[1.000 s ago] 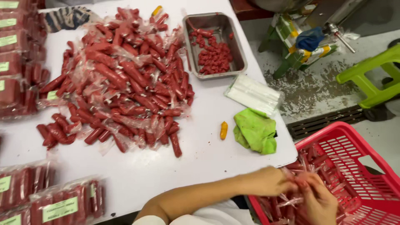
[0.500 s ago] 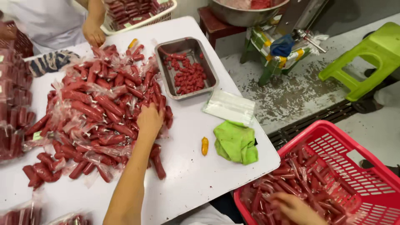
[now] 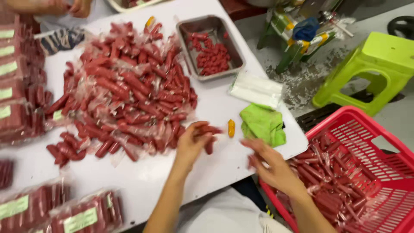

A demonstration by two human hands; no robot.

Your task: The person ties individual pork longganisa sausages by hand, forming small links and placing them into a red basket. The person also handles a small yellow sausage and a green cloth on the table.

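Looking down from the head camera: left hand closes around wrapped sausages at the pile edge on the white table; right hand hovers open-fingered, empty, between table and red basket, near the green cloth.

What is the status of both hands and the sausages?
Left hand closed on sausages. Right hand open, empty, over table edge. Green cloth beside them.
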